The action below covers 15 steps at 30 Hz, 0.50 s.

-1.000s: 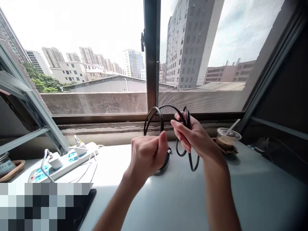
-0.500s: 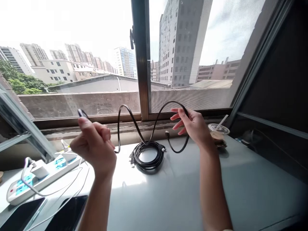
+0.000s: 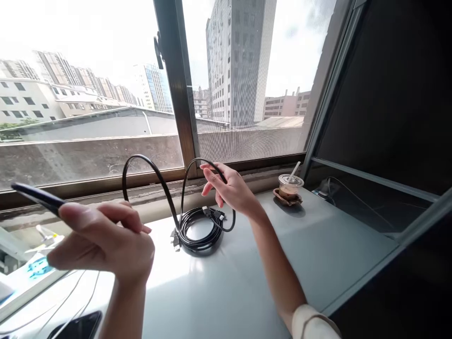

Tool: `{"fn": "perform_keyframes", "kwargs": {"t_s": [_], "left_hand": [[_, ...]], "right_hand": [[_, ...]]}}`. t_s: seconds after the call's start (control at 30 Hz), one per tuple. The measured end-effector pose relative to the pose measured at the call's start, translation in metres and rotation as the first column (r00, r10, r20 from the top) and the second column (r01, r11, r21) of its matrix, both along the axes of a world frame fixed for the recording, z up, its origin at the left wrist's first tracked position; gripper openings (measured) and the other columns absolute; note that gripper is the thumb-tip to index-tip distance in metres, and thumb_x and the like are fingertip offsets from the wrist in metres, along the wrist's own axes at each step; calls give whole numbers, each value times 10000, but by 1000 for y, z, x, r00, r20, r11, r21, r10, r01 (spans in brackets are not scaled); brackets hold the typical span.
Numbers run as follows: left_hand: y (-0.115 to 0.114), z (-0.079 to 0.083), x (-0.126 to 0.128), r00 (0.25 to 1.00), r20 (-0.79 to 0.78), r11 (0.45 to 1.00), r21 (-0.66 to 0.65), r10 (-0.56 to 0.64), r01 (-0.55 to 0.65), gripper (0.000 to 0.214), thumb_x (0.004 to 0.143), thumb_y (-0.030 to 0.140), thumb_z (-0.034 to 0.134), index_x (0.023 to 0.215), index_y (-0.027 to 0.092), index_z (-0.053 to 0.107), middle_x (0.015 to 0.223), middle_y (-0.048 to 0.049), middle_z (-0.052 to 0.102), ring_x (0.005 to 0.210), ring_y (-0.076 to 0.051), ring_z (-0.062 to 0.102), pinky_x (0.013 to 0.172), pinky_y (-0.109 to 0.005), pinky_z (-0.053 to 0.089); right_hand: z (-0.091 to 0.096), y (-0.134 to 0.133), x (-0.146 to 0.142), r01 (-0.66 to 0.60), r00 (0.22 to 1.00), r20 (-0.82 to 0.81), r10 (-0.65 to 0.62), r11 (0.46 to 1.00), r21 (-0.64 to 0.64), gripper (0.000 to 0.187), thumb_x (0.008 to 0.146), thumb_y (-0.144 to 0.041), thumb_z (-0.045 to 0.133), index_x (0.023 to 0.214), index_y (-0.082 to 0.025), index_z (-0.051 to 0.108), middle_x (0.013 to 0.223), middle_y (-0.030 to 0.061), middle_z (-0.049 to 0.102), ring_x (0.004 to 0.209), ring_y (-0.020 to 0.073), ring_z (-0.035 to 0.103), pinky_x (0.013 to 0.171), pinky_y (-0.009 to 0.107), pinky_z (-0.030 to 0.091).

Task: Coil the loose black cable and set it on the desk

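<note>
A long black cable [image 3: 160, 176] arcs up from a flat coil [image 3: 197, 230] lying on the grey table [image 3: 268, 263] by the window. My left hand [image 3: 102, 240] is raised at the near left, fingers pinched on one end of the cable, which sticks out to the left. My right hand [image 3: 231, 188] is above the coil with its fingers loosely spread, and a loop of the cable runs over the fingers and hangs below the palm. A cable plug [image 3: 215, 214] lies just under this hand.
An iced drink cup with a straw [image 3: 289, 186] stands on a small saucer at the back right. A white power strip [image 3: 24, 275] with white leads lies at the far left, a dark phone [image 3: 76, 326] near the front edge. The window frame [image 3: 176, 94] runs behind.
My left hand has pulled the cable end away to the left and toward me, so the cable stretches out longer. My right hand has opened and moved left over the coil. The view has swung right.
</note>
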<state>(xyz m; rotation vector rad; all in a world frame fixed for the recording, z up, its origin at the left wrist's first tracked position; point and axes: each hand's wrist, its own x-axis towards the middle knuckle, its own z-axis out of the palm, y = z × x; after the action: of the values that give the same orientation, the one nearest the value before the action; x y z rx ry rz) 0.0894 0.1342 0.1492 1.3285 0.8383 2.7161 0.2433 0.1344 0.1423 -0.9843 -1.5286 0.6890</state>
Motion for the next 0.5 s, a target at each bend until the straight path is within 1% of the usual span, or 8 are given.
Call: {"fn": "perform_keyframes", "kwargs": {"t_s": [0.07, 0.13, 0.23, 0.3, 0.33, 0.4, 0.43, 0.5], "left_hand": [[1, -4, -1, 998, -35, 998, 53, 44, -42, 607, 914, 413, 399, 393, 203, 168, 294, 34, 292, 267, -74, 342, 306, -239, 222], [-1, -4, -2, 997, -63, 998, 38, 54, -52, 587, 920, 405, 374, 415, 207, 153, 301, 36, 299, 269, -77, 343, 300, -234, 219], [-4, 1, -6, 998, -66, 999, 39, -22, 25, 559, 895, 359, 379, 379, 198, 239, 302, 43, 284, 258, -73, 307, 292, -225, 219], [-2, 3, -13, 973, -158, 984, -83, -170, 158, 543, 863, 334, 418, 345, 195, 329, 292, 36, 305, 242, -70, 285, 281, -233, 185], [0, 4, -17, 941, -225, 960, -183, -253, 214, 530, 850, 326, 439, 341, 193, 378, 290, 31, 319, 241, -70, 283, 282, -240, 173], [5, 3, -25, 876, -308, 897, -363, -370, 252, 501, 845, 314, 457, 361, 187, 478, 297, 25, 328, 260, -70, 291, 308, -251, 185], [8, 1, -29, 866, -320, 884, -400, -384, 244, 482, 847, 303, 454, 384, 185, 517, 302, 28, 316, 274, -70, 294, 331, -252, 206], [13, -2, -33, 884, -329, 898, -397, -333, 191, 464, 865, 275, 425, 432, 185, 565, 310, 41, 281, 292, -69, 278, 373, -253, 239]], "right_hand": [[-1, 0, 0, 0, 1000, -5, 0, 1000, -5, 424, 882, -497, 489, 1138, -159, 509, 668, -12, 639, 337, 31, 418, 342, 156, 350], [0, -1, 0, -25, 999, -30, 25, 1000, -18, 427, 880, -487, 500, 1164, -169, 484, 685, -12, 640, 342, 30, 405, 343, 159, 349], [3, -6, -2, -104, 982, -161, 102, 995, -1, 384, 883, -445, 507, 1157, -188, 428, 698, -25, 630, 333, 28, 387, 318, 158, 309], [7, -11, -4, -131, 944, -298, 140, 990, 52, 297, 863, -391, 537, 1059, -221, 393, 690, -56, 609, 314, 20, 353, 289, 147, 236], [9, -14, -5, -134, 919, -362, 154, 988, 80, 270, 841, -365, 563, 982, -237, 371, 680, -75, 593, 304, 13, 327, 281, 140, 193], [12, -19, -4, -167, 878, -438, 192, 981, 95, 311, 803, -382, 597, 836, -244, 319, 625, -105, 544, 291, 6, 279, 278, 130, 134], [13, -21, -3, -208, 867, -445, 222, 975, 81, 357, 799, -438, 591, 781, -238, 296, 577, -110, 508, 286, 9, 266, 276, 129, 118], [14, -23, 1, -294, 863, -419, 282, 955, 37, 445, 803, -573, 531, 705, -225, 271, 484, -105, 431, 272, 23, 265, 263, 136, 104]]}}
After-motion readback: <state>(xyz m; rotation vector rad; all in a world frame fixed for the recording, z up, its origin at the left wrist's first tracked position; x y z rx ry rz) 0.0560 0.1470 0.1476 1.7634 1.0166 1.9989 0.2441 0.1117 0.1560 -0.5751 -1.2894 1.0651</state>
